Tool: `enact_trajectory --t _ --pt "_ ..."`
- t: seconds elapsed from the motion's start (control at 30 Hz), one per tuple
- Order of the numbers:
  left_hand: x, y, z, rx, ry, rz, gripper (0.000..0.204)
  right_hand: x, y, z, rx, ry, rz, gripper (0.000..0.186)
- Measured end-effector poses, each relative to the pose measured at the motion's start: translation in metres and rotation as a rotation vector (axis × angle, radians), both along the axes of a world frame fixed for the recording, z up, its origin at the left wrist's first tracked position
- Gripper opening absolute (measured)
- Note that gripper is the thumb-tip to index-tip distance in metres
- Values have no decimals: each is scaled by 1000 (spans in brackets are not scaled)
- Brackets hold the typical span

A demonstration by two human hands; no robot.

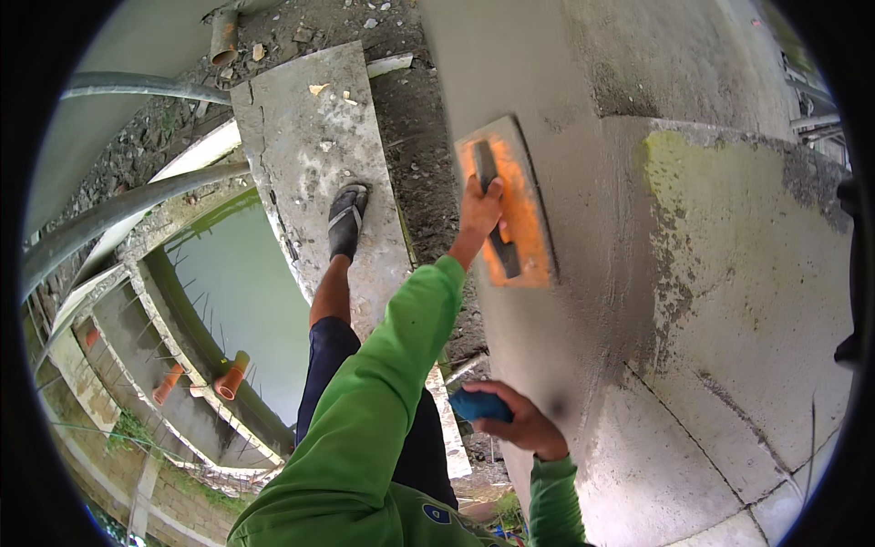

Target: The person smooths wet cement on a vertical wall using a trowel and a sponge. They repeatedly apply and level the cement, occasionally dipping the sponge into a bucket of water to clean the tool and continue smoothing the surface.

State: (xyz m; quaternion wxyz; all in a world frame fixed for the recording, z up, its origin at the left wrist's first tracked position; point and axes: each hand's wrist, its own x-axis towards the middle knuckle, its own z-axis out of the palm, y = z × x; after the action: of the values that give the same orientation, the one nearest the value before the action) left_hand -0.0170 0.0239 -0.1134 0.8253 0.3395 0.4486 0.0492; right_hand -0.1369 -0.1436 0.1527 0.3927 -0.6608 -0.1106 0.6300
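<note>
My left hand [481, 214] is closed round the dark handle of an orange plastering float [524, 210]. The float's face lies against the wet grey plaster [583, 237] of the wall, its long side running up and down the picture. Lower down, my right hand [524, 421] grips a rounded dark blue object [478, 405], too unclear to name. That hand is close to the plaster, beside a dark shadow on it; whether it touches cannot be made out.
My foot in a dark sock and sandal stands on a narrow, debris-strewn board [301, 146]. Left of it lies a pit of greenish water [241, 283] with orange pipe stubs [232, 378] and thin rods. Grey pipes [137, 205] cross the left side. Rubble lines the wall's foot.
</note>
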Motion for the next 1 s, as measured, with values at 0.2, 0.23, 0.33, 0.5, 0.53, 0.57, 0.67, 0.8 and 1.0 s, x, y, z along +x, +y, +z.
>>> enact_trajectory --t 0.2,0.23,0.33,0.5,0.53,0.57,0.67,0.8,1.0 --pt "-119 0 -6 -79 86 -176 28 179 118 -72 -82 -893 -402 23" --pt "-131 6 -3 -115 100 -187 29 176 122 -77 -110 -814 -379 23" --pt "-138 18 3 -95 37 -104 28 150 126 -77 -129 -560 -145 29" --pt "-71 26 69 -126 -236 -6 27 140 124 -36 -115 -945 -432 38" --pt "-45 33 80 -147 -307 -14 30 128 116 -26 -130 -915 -518 38" --pt "-17 39 96 22 -307 -83 33 114 106 -16 -150 -890 -604 37" --pt "68 50 102 265 -373 -101 37 64 64 6 -292 -734 -586 40" --pt "75 62 61 49 -213 -102 33 35 42 -6 -277 -534 -635 43" --pt "-19 -71 89 -342 -356 175 61 106 137 9 28 -546 -590 44"
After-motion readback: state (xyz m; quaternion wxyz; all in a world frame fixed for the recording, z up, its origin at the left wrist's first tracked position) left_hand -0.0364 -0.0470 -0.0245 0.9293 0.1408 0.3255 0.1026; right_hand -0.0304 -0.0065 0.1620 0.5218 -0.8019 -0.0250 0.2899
